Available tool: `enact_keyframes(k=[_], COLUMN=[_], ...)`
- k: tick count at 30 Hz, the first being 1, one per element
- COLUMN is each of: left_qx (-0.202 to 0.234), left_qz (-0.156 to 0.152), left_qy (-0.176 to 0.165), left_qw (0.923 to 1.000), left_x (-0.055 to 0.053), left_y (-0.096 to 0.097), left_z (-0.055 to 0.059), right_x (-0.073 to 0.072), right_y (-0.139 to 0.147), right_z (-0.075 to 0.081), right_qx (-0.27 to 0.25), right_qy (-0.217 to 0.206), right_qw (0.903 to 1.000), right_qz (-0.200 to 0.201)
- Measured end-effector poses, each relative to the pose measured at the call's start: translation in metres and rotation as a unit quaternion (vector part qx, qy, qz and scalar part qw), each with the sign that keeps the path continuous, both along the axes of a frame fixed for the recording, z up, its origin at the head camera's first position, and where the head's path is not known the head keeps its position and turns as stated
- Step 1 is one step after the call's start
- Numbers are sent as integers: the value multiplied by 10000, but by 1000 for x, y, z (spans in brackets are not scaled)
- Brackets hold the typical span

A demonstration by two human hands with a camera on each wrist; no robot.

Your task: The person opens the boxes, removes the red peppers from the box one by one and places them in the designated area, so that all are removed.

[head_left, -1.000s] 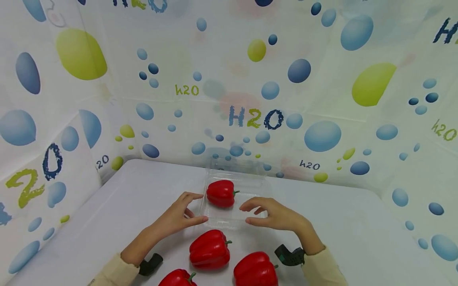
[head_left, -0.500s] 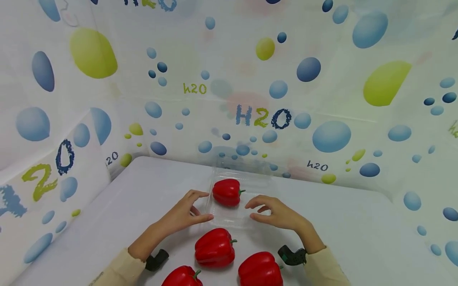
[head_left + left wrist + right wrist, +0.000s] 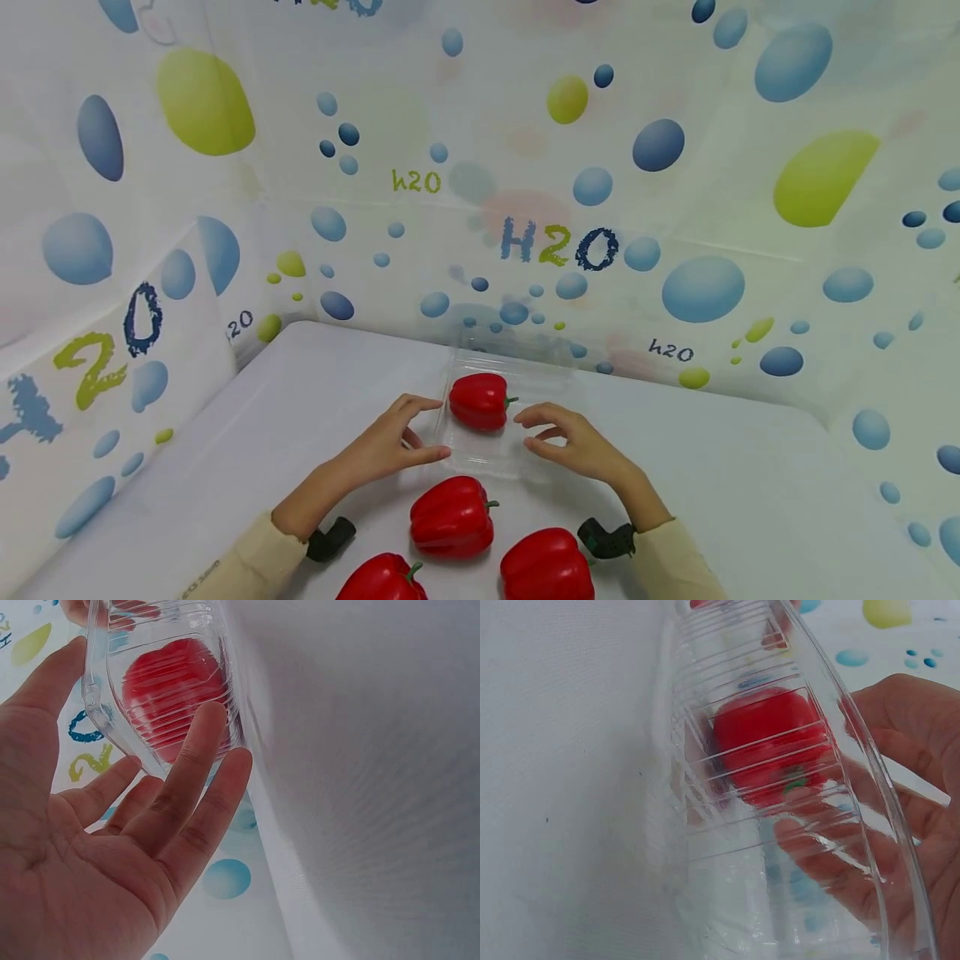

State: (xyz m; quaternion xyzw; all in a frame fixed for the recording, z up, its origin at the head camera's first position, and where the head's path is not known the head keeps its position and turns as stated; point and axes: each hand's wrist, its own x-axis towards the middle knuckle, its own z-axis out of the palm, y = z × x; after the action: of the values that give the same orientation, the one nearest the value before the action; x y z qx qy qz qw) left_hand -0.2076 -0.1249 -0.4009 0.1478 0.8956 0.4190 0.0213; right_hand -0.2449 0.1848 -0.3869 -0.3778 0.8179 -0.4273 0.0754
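A clear plastic container [image 3: 483,458] stands towards the back of the table, its lid raised behind it. Inside, at its left side, lies a red bell pepper [image 3: 478,402] with a green stem pointing right. My left hand [image 3: 378,450] is at the container's left side, thumb by the near corner; in the left wrist view its fingers spread beside the clear wall [image 3: 96,690]. My right hand [image 3: 573,442] hovers at the right part of the container, fingers loosely bent, fingertips close to the pepper's stem. In the right wrist view its fingers show through the plastic. Neither hand holds anything.
Three more red bell peppers lie in front of the container: one in the middle [image 3: 452,518], one at the lower left [image 3: 382,579] and one at the lower right [image 3: 546,567]. A patterned curtain [image 3: 450,225] hangs behind the white table [image 3: 720,483].
The head view has turned slightly left, shifting everything to the right in it. My right hand has come a little closer to the pepper in the container. My left hand keeps its place there.
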Motion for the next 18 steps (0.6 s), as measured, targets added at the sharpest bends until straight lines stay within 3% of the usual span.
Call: enact_keyframes(k=[12, 18], left_qx=[41, 116], left_qz=[-28, -182], left_qy=[32, 4], left_qw=[10000, 9998], left_x=[0, -1], left_y=[-2, -3], left_z=[-1, -1], right_x=[-8, -13], right_y=[-9, -13], right_z=[-8, -12], right_qx=[-237, -275], right_qy=[560, 626], right_qw=[9980, 9974], right_qz=[-170, -227])
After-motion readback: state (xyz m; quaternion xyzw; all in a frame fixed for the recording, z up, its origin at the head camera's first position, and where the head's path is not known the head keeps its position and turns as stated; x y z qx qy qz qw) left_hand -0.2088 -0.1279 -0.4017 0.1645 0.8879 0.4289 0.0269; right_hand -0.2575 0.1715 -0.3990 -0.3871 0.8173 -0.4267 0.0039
